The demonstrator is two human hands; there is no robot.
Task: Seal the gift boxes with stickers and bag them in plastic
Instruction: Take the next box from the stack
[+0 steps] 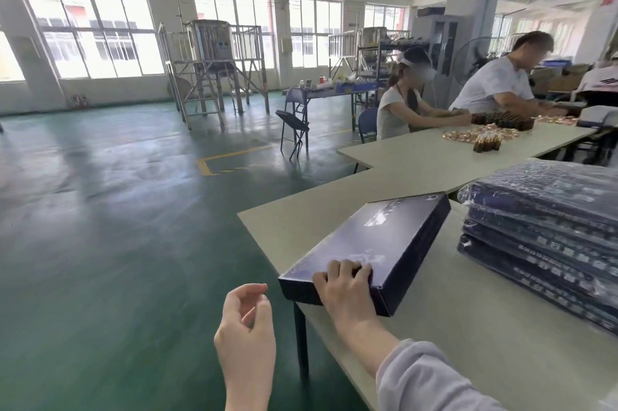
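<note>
The flat dark-blue cardboard gift box (pixel 378 236) lies at the pale table's (pixel 468 327) near corner, its near end held by the right grip (pixel 344 287) (fingers curled over the lid). The left grip (pixel 245 320) hangs just beside, off the table, loosely curled, holding nothing. A stack of plastic-bagged dark-blue boxes (pixel 541 243) sits to the right.

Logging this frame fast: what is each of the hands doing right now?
Left hand: open, fingers loosely curled, holding nothing.
Right hand: closed, gripping the near end of the dark blue box.
</note>
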